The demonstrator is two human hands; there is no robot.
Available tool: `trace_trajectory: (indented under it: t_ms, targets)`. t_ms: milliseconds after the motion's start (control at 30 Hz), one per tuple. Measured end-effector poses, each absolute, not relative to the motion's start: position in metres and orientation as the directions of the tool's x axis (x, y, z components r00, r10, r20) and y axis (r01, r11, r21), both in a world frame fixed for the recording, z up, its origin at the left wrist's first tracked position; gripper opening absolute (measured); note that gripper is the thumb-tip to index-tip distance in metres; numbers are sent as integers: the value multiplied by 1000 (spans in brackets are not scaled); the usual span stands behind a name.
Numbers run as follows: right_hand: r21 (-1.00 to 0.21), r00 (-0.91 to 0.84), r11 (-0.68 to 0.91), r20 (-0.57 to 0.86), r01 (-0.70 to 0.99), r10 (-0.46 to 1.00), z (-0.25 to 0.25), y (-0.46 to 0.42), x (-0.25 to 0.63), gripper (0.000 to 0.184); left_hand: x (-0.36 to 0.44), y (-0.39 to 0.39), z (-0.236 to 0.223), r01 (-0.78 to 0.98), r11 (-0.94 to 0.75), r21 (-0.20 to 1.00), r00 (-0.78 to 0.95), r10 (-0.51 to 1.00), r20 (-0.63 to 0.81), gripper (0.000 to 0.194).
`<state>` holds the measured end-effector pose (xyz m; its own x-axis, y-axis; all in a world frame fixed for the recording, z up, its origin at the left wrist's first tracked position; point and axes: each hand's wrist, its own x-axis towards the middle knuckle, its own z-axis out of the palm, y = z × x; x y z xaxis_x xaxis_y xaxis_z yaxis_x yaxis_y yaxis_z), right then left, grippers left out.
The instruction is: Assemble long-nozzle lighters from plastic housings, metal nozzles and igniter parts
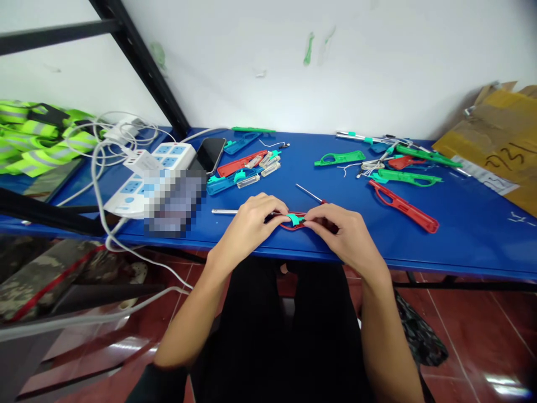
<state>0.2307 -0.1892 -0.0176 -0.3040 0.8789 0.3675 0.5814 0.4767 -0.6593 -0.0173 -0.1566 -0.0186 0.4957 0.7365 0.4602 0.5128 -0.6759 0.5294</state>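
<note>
Between my hands, near the table's front edge, lies a red long-neck lighter casing with a teal trigger piece in it. The fingertips of my left hand are pinched at the left of the teal piece, closed on the lighter. A metal tube sticks out to the left from beneath this hand. My right hand pinches the right side of the lighter, its fingers closed. A thin screwdriver lies just beyond the right hand, its handle partly covered by the fingers. The fingers hide much of the casing.
Lighter parts lie behind my hands: a blue casing, several clear tanks, a green casing and a red casing. At left are a power strip, cables and a phone. A cardboard box stands right.
</note>
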Motion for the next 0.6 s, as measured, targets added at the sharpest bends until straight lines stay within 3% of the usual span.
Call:
trace_trajectory:
  t_ms: [67,200,367,467,600]
  targets:
    - [-650,-303,479,372,590,877,-18,-189,231,9,-17,-155,-13,548,-704,453,546,710,444,13]
    - [-649,-301,483,378,588,875,-20,-189,231,8,-15,-153,1,606,-778,167,688,617,382,9]
    - [-668,-294,479,379,569,878,-20,-188,232,10,-15,-149,9,564,-821,-92,801,516,303,18]
    - [-675,-289,481,385,559,876,-20,-188,231,10,-16,-147,8,523,-836,-168,836,464,292,22]
    - [-687,-280,475,385,549,880,-20,-188,231,11,-15,-148,3,529,-841,-115,823,476,309,24]
